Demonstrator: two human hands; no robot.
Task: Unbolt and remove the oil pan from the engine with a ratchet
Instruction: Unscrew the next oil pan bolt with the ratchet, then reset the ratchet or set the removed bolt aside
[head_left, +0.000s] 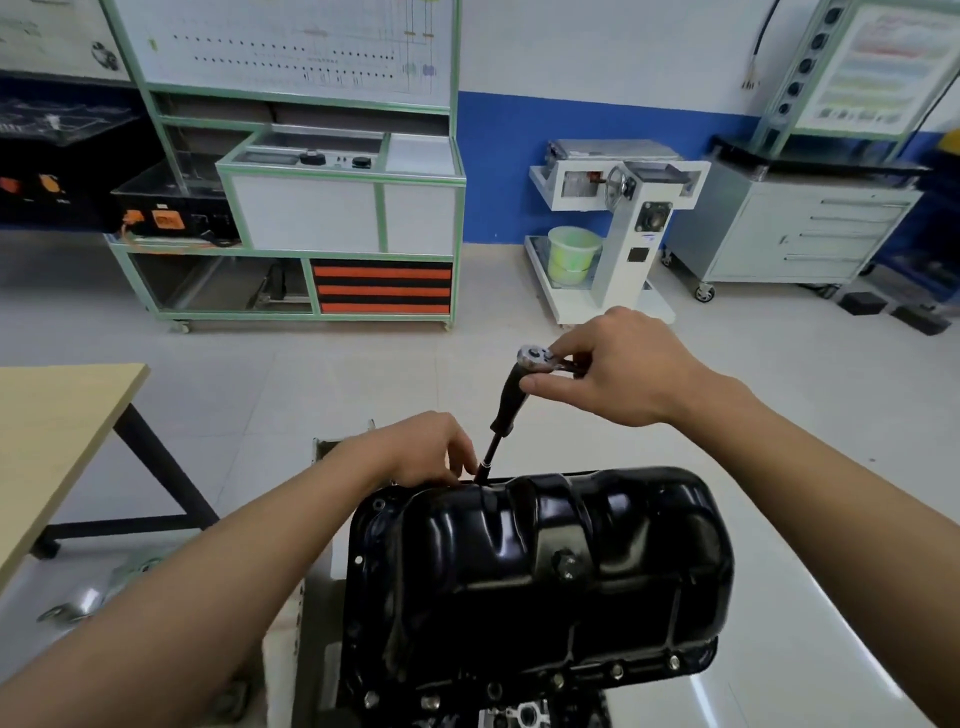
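The glossy black oil pan (540, 566) sits on the engine in front of me, with several bolts along its near flange and a drain plug (565, 564) in its middle. A chrome-headed ratchet (535, 357) with a black extension (506, 410) stands tilted on the pan's far edge. My right hand (618, 366) grips the ratchet at its head. My left hand (421, 449) pinches the lower end of the extension where the socket meets the far flange. The bolt under the socket is hidden by my fingers.
A wooden-topped table (57, 431) stands at the left. Across the open floor are a green-framed training bench (322, 208), a white engine stand (623, 228) with a green bucket (571, 254), and a grey drawer cabinet (810, 234).
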